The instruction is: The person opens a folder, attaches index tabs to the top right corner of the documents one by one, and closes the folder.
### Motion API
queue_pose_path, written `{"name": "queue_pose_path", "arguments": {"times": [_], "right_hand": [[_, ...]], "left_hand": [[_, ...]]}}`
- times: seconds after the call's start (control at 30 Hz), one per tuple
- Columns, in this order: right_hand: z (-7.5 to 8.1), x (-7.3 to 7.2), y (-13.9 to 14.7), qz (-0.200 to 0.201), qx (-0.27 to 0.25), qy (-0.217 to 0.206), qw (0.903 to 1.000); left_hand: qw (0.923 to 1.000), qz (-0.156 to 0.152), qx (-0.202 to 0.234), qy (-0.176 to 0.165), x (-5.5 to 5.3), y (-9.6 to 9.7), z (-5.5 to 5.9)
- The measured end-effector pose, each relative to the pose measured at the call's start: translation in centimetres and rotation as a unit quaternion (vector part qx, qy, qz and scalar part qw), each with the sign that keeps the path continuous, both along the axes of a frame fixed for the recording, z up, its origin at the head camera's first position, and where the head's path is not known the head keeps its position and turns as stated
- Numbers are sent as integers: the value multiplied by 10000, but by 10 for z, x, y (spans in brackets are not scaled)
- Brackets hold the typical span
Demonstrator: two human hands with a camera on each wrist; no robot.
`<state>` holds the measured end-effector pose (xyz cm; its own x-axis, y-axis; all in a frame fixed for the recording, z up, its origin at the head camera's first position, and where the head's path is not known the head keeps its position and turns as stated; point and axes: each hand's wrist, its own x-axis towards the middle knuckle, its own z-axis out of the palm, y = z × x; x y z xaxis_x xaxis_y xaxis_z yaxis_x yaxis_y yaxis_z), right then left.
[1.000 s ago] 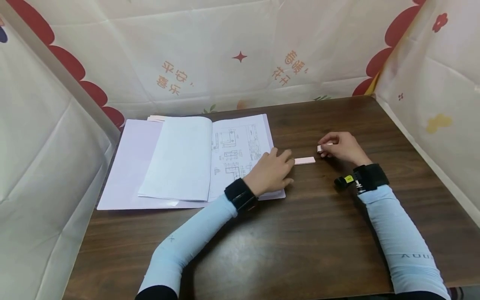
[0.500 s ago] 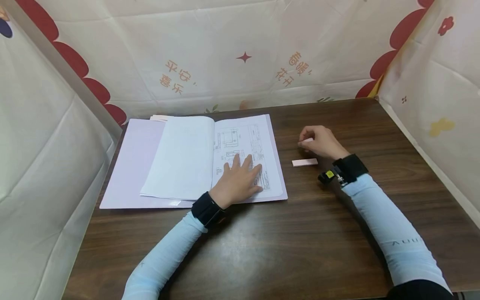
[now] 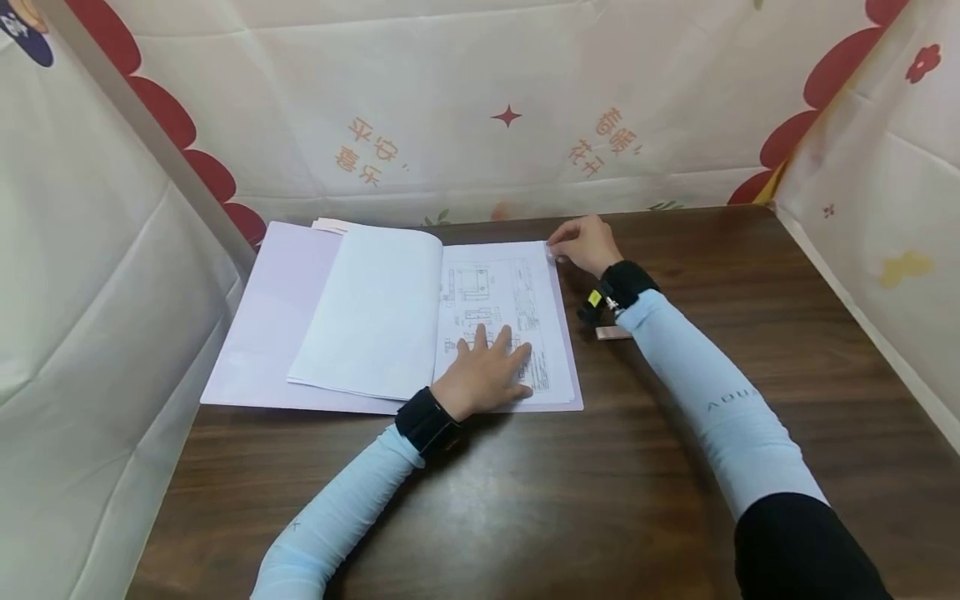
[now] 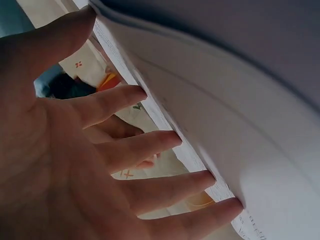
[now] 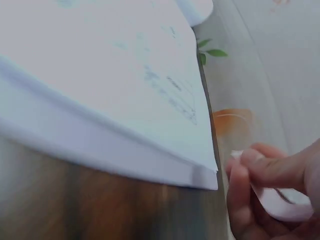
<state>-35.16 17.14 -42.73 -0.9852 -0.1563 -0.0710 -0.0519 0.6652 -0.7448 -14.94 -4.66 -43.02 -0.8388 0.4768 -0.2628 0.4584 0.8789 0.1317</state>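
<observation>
An open lilac folder (image 3: 262,308) holds white sheets, with a blank page (image 3: 375,308) turned over to the left and a page of technical drawings (image 3: 498,262) on the right. My left hand (image 3: 483,375) lies with spread fingers on the lower part of the drawing page; in the left wrist view its fingertips (image 4: 172,137) press against the paper. My right hand (image 3: 588,244) is at the page's far right corner, pinching a small whitish piece (image 5: 280,206) between thumb and fingers. Most of that piece is hidden by the fingers.
A flat pale pink strip (image 3: 611,332) lies on the dark wooden table (image 3: 525,500), partly under the right forearm in the head view. Pale printed cloth (image 3: 450,83) hangs behind the table and at both sides.
My left hand has shifted left from the folder's right edge onto the drawing page and spread its fingers. My right hand has carried the whitish piece leftward and away to the page corner.
</observation>
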Motion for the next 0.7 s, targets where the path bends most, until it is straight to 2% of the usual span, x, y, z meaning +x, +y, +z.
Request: {"name": "queue_pose_path", "arguments": {"times": [0.07, 0.2, 0.47, 0.7], "right_hand": [[-1, -10, -8, -177, -141, -130, 9997], [-3, -25, -16, -277, -271, -401, 9984], [-10, -37, -25, -400, -56, -782, 9961], [-10, -41, -32, -637, 167, -924, 9935]], "left_hand": [[10000, -10, -20, 11, 0, 0, -1], [10000, 13, -42, -30, 0, 2, 0], [9997, 77, -74, -199, -1, 2, 0], [9998, 48, -76, -171, -4, 0, -2]]}}
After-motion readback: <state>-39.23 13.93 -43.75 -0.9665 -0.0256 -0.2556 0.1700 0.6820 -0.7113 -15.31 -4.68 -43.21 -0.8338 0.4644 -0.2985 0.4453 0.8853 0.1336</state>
